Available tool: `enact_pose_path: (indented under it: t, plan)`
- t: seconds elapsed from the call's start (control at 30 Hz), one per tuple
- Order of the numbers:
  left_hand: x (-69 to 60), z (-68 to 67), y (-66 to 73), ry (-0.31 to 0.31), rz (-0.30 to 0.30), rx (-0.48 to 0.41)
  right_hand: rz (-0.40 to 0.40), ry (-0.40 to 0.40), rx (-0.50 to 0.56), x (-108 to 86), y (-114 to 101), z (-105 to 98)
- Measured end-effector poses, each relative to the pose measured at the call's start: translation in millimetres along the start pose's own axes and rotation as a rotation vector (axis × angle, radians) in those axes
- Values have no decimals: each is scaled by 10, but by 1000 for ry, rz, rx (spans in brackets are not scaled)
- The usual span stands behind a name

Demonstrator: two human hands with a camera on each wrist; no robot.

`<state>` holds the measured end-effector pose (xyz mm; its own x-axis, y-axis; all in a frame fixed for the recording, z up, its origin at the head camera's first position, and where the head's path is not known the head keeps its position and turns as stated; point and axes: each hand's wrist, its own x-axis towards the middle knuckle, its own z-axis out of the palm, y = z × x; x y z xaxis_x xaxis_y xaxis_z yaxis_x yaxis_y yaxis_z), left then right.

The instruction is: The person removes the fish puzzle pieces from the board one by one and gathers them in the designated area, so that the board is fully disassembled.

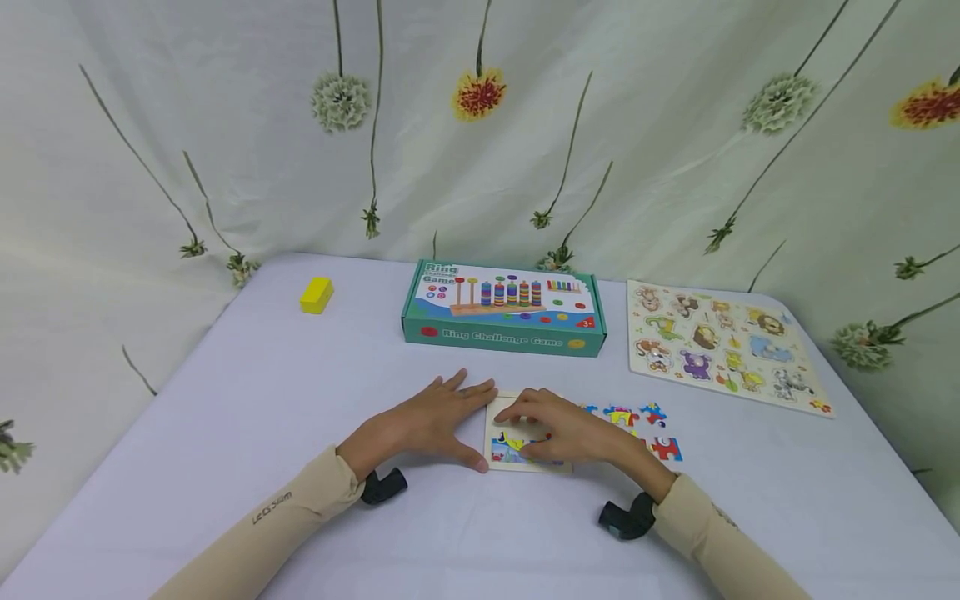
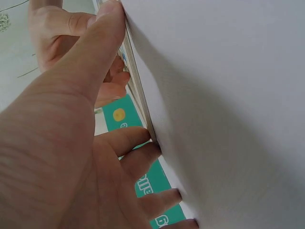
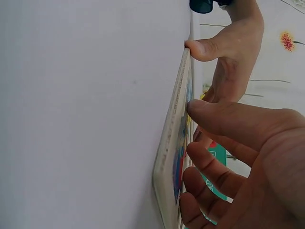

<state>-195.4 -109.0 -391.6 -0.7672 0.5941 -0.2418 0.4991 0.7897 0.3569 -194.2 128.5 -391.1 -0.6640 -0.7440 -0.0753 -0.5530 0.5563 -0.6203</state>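
Here, a pale square wooden tray (image 1: 528, 467) holds multicoloured jigsaw pieces (image 1: 504, 451). The left hand (image 1: 441, 419), fingers spread, touches its nine-o'clock edge; the right hand (image 1: 568, 429), fingers bent, blocks part, pinching or not I cannot tell. A green cardboard box (image 1: 504, 310) lies at twelve.

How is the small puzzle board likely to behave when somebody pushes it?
The puzzle board is probably stiff, since its edge looks thick and straight. It lies flat on the table, so it would likely slide rather than tip.

puzzle board (image 1: 528, 468) | flat, partly filled | jigsaw pieces (image 1: 664, 449) | loose, right of board
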Motion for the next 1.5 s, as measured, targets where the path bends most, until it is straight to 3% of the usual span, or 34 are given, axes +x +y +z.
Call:
enact_pose_path:
  t: [0.3,1.5]
  plan:
    - [-1,4,12,3,-8,-1,-9,2,37,32,26,16]
    - [-2,6,9,6,-1,3,-15,4,17,33,21,24]
